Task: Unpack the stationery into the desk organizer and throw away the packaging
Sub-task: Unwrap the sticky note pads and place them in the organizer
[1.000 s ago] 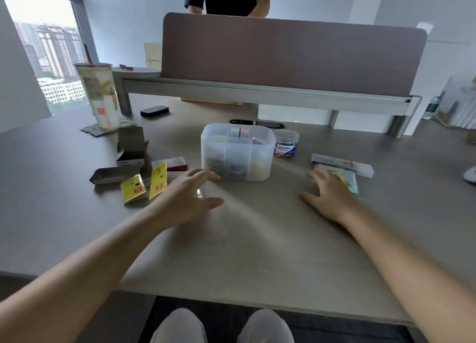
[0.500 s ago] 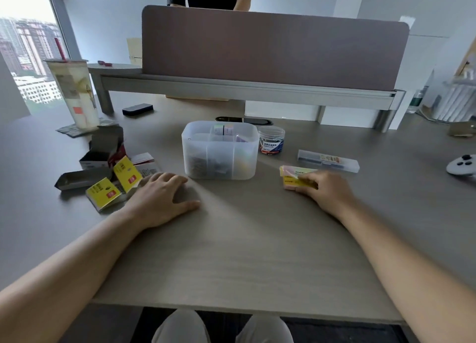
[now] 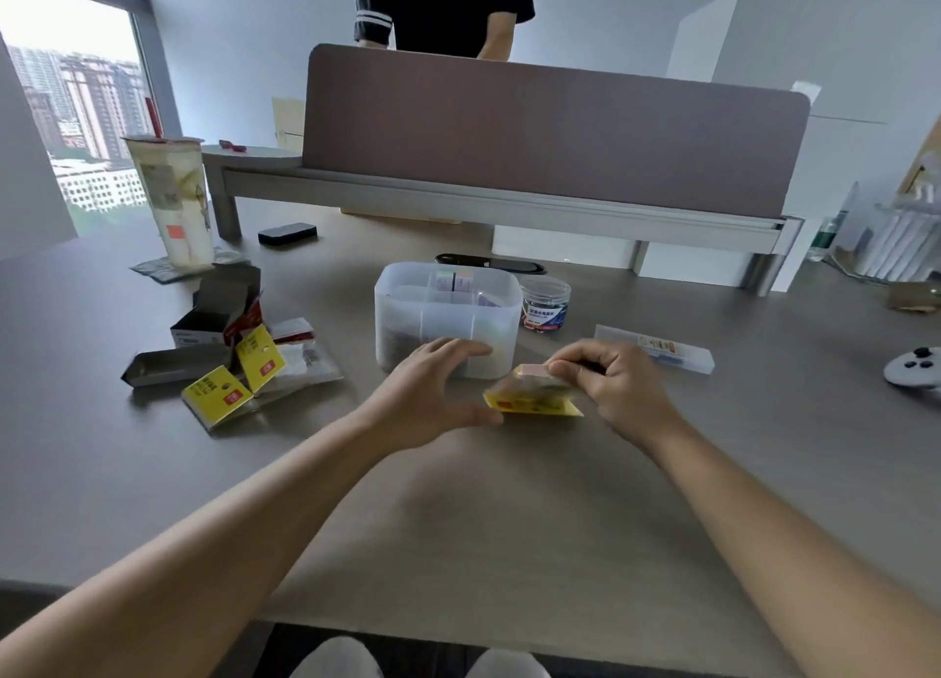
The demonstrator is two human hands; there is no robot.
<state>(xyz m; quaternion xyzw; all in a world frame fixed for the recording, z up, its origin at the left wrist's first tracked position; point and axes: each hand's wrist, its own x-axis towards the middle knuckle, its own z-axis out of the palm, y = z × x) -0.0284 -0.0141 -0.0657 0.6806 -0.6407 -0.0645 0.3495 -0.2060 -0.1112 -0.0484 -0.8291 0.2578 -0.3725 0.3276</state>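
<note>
I have both hands low over the desk (image 3: 509, 525), just in front of the translucent desk organizer (image 3: 448, 316). My right hand (image 3: 616, 392) is pinched closed on the top of a yellow stationery packet (image 3: 529, 397), which is blurred and tilted above the surface; my left hand (image 3: 433, 402) is spread wide, thumb tip just touching the packet's left corner, gripping nothing. Between my forearms and the near edge the wood-grain top is bare, my widest free lane. To the left, opened boxes and yellow cards of packaging (image 3: 239, 362) crowd the surface near a tall drink cup (image 3: 173, 204). Right of the organizer stand a small clear jar (image 3: 545, 303) and a long clear case (image 3: 657, 354). A brown divider panel (image 3: 550, 132) closes the far side, with a person standing behind it.
</note>
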